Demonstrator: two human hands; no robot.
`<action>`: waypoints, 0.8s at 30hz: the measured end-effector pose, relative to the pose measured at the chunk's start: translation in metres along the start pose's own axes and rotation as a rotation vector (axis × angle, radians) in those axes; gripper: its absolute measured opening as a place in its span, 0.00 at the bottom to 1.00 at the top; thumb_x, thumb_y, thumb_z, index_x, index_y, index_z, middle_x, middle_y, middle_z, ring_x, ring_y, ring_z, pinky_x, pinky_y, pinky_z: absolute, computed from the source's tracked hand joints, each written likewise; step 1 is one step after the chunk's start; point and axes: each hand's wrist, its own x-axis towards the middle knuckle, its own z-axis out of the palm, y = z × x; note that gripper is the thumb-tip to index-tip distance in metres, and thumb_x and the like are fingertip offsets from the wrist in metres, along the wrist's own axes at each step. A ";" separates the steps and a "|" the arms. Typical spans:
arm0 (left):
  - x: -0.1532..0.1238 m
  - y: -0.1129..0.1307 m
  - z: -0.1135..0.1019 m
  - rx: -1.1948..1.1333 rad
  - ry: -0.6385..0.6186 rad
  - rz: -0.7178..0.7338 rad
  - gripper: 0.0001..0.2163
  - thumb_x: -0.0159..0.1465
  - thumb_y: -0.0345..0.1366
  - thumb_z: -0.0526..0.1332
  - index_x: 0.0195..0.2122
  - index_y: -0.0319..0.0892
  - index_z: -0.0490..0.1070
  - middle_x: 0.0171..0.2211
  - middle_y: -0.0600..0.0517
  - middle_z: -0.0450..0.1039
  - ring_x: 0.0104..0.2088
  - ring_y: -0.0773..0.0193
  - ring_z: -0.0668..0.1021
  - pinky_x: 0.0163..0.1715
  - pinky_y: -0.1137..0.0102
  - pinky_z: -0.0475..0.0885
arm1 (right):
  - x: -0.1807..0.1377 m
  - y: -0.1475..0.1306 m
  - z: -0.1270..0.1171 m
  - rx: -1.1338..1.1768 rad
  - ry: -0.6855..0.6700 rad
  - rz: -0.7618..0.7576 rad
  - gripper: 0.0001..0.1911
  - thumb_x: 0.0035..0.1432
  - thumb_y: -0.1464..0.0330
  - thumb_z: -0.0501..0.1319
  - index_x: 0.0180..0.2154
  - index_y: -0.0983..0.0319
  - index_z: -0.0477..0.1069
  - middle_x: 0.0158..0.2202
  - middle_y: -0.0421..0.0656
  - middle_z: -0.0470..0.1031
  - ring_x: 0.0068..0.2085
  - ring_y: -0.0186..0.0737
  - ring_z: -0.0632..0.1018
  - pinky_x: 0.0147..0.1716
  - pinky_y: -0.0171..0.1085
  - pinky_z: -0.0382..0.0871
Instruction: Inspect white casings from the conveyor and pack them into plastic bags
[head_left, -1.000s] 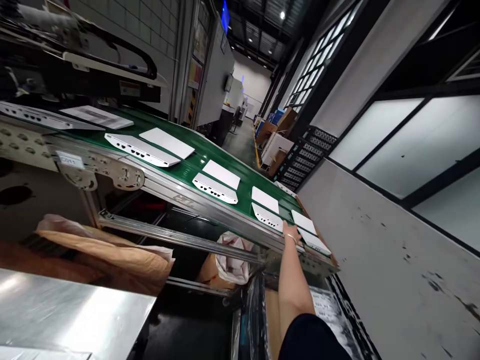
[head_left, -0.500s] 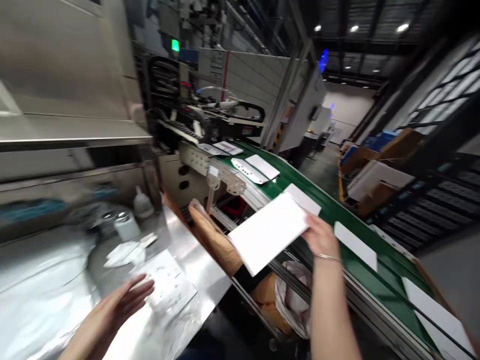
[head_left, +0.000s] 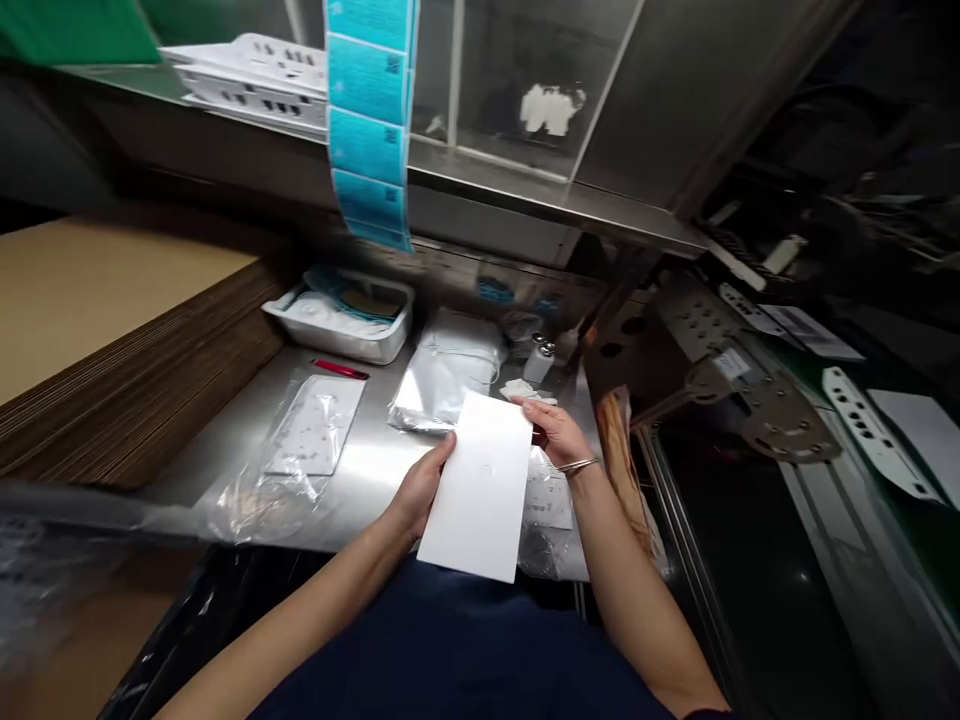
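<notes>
A white rectangular panel [head_left: 480, 490] with a small round mark is held in front of my body. My left hand [head_left: 420, 490] grips its left edge, thumb on the face. At the upper right corner, my right hand [head_left: 556, 430] has hold of it, a thin bracelet on the wrist. Behind the panel's right side, a bagged white plate with small holes [head_left: 551, 500] lies partly hidden. Another such plate in clear plastic [head_left: 315, 425] rests on the metal table [head_left: 375, 470] to the left. A stack of clear plastic bags [head_left: 450, 365] lies just beyond the panel.
A white bin [head_left: 360, 335] stands behind a red cutter-like tool [head_left: 340, 369]. Stacked cardboard [head_left: 150, 330] fills the left. Blue labels [head_left: 369, 130] hang from the shelf [head_left: 517, 185]. Small white bottles [head_left: 539, 362] stand at the back. On the right runs a conveyor [head_left: 892, 440] carrying white pieces.
The view has swung left from the conveyor to the table. The white panel, earlier in my right hand alone over the conveyor's side, is now before my body, and my left hand has taken hold too.
</notes>
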 end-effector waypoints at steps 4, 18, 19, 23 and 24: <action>0.005 0.007 -0.011 -0.039 0.065 0.151 0.23 0.65 0.47 0.55 0.52 0.34 0.68 0.35 0.41 0.79 0.33 0.52 0.81 0.36 0.62 0.76 | -0.013 0.020 0.030 -0.126 0.199 -0.079 0.36 0.49 0.48 0.61 0.57 0.58 0.63 0.38 0.44 0.75 0.38 0.41 0.75 0.30 0.35 0.69; 0.024 0.010 -0.001 -0.094 0.151 0.229 0.22 0.63 0.46 0.58 0.50 0.33 0.70 0.34 0.43 0.79 0.32 0.53 0.81 0.35 0.61 0.76 | -0.020 0.080 -0.034 -0.077 0.553 -0.100 0.22 0.46 0.50 0.62 0.29 0.63 0.68 0.17 0.32 0.60 0.16 0.28 0.62 0.19 0.33 0.67; 0.025 0.011 -0.002 -0.106 0.150 0.236 0.21 0.63 0.46 0.58 0.49 0.33 0.70 0.34 0.43 0.79 0.33 0.53 0.81 0.35 0.62 0.76 | -0.020 0.087 -0.044 -0.054 0.580 -0.098 0.22 0.44 0.51 0.64 0.30 0.64 0.68 0.17 0.31 0.60 0.17 0.27 0.62 0.19 0.33 0.68; 0.032 0.018 -0.010 -0.150 0.172 0.243 0.19 0.64 0.44 0.57 0.48 0.33 0.71 0.36 0.43 0.78 0.35 0.55 0.80 0.38 0.64 0.76 | -0.033 0.099 -0.053 -0.025 0.646 -0.087 0.26 0.38 0.57 0.70 0.39 0.62 0.68 0.30 0.37 0.70 0.28 0.31 0.72 0.27 0.32 0.72; 0.034 0.019 -0.011 -0.153 0.192 0.243 0.19 0.64 0.44 0.57 0.48 0.33 0.71 0.37 0.43 0.78 0.36 0.55 0.80 0.38 0.64 0.76 | -0.037 0.099 -0.046 -0.017 0.639 -0.065 0.29 0.39 0.57 0.70 0.43 0.60 0.67 0.36 0.40 0.72 0.35 0.34 0.74 0.29 0.33 0.73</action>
